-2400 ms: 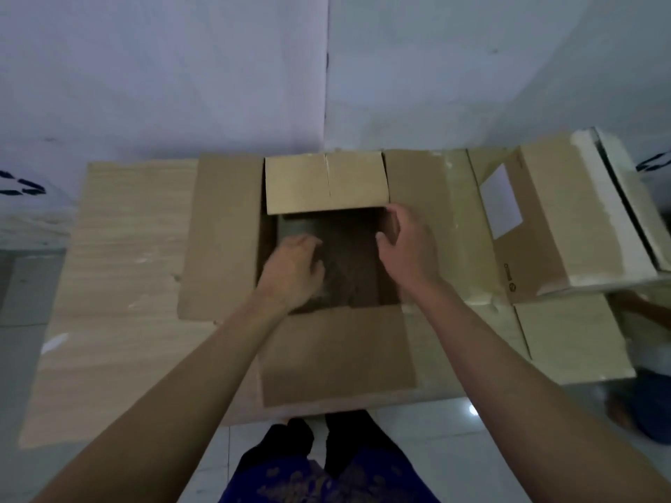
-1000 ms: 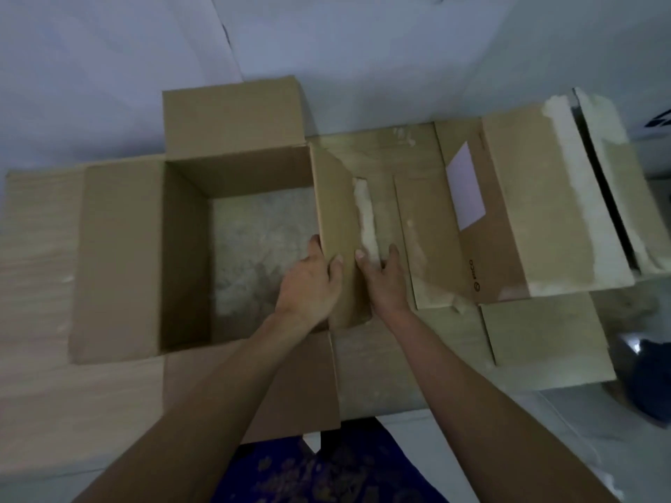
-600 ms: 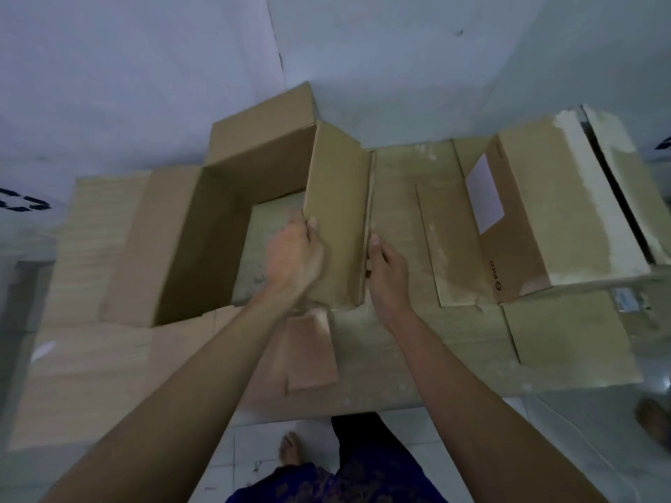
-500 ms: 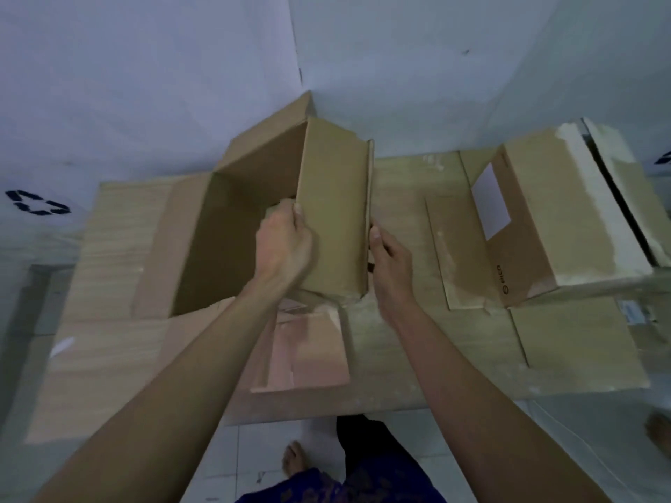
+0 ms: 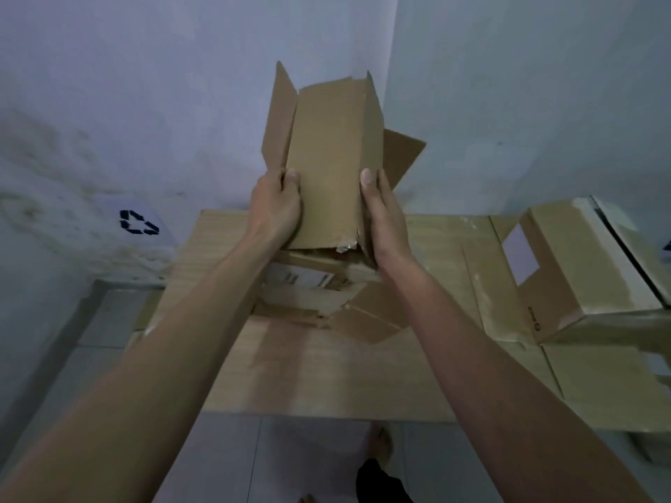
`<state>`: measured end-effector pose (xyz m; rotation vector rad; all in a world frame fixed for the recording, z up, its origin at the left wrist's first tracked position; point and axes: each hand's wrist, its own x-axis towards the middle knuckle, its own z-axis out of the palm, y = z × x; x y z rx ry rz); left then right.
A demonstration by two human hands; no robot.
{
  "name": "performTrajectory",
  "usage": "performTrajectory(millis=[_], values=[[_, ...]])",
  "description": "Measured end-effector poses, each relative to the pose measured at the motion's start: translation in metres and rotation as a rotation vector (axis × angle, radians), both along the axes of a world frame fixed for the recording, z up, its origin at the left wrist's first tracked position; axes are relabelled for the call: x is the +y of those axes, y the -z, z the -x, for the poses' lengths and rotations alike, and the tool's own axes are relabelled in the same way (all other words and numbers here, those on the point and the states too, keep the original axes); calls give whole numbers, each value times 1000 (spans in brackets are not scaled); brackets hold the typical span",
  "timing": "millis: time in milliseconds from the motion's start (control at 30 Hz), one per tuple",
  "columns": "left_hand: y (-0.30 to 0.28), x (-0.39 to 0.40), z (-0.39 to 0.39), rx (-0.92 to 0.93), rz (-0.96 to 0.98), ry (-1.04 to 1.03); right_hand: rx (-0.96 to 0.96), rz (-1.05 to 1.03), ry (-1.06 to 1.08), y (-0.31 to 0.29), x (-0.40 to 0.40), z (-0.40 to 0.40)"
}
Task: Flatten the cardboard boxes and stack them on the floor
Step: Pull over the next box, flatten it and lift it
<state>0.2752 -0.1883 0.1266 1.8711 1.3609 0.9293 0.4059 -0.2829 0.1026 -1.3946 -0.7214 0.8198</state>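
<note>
A brown cardboard box (image 5: 330,157), folded nearly flat with its flaps sticking out above and below, is held upright above the wooden table (image 5: 326,375). My left hand (image 5: 277,208) grips its left edge, thumb on the front face. On the opposite edge my right hand (image 5: 385,216) holds it, thumb up along the front. The lower flaps carry a white label and hang just over the table. A second cardboard box (image 5: 577,266) with a white label stands on the table at the right.
Flat cardboard flaps (image 5: 486,285) of the right box lie spread on the table. White walls meet in a corner behind the table. A recycling mark (image 5: 138,222) shows at the left. Tiled floor (image 5: 290,462) and my foot lie below the table's front edge.
The box stood open on the table with my hands at its right wall. I have since collapsed its sides together and lifted it upright off the table.
</note>
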Motion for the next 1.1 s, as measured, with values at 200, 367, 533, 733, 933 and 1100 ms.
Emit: performTrajectory(millis=[200, 367, 533, 733, 933, 1100], values=[[9, -17, 42, -48, 22, -27, -216, 83, -83, -24, -16, 38], [71, -46, 79, 32, 146, -3, -170, 336, -96, 33, -31, 70], [123, -71, 110, 24, 378, -92, -100, 486, -129, 85, -45, 100], [109, -80, 120, -188, 483, -38, -61, 461, -121, 75, -45, 104], [85, -75, 108, -4, 532, 112, 31, 448, -103, 36, -65, 73], [78, -60, 112, -101, 617, 148, -945, 785, 67, 18, -77, 30]])
